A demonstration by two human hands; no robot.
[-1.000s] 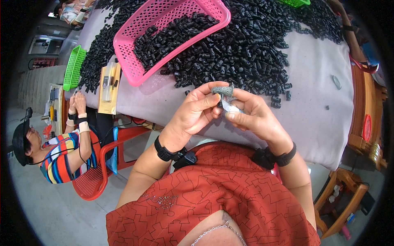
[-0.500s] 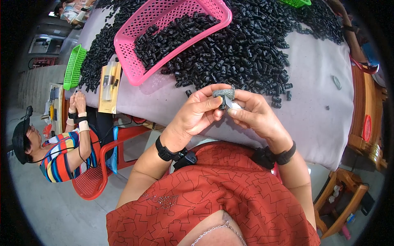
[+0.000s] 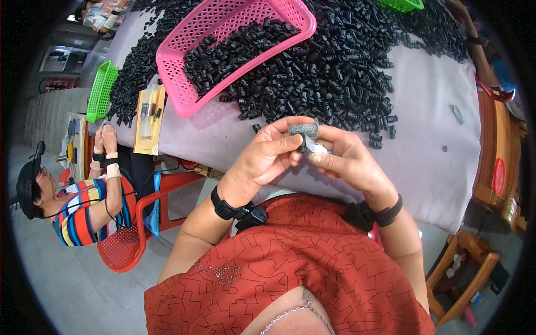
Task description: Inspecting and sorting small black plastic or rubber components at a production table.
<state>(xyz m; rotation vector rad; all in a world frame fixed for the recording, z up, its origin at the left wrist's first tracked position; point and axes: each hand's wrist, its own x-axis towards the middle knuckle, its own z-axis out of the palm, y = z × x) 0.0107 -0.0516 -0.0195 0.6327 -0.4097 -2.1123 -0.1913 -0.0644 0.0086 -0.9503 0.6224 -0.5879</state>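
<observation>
My left hand [image 3: 267,149] is closed in a pinch on a small black plastic piece [image 3: 302,146], mostly hidden by the fingers. It looks like the pieces heaped on the table, short cylinders with a side hole, much like cord locks. A grey knitted finger sleeve [image 3: 303,129] sits over the tip of my left index finger. Thumb and fingers of my right hand [image 3: 349,159] grip a small blade [image 3: 310,143] by its white-wrapped end [image 3: 320,148]. The blade's tip meets the black piece, just below the grey sleeve.
Beyond my hands, a pink perforated basket [image 3: 192,109] lies tilted among the heaped black pieces [image 3: 318,78]. A yellowish card [image 3: 147,146] with a clear tube and a green basket [image 3: 101,92] are at the left. A co-worker in stripes [image 3: 92,209] sits there. A grey scrap [image 3: 458,114] lies right.
The blade and my right fingers have shifted slightly against the black piece, and more of the white wrap shows. Both hands stay in nearly the same place.
</observation>
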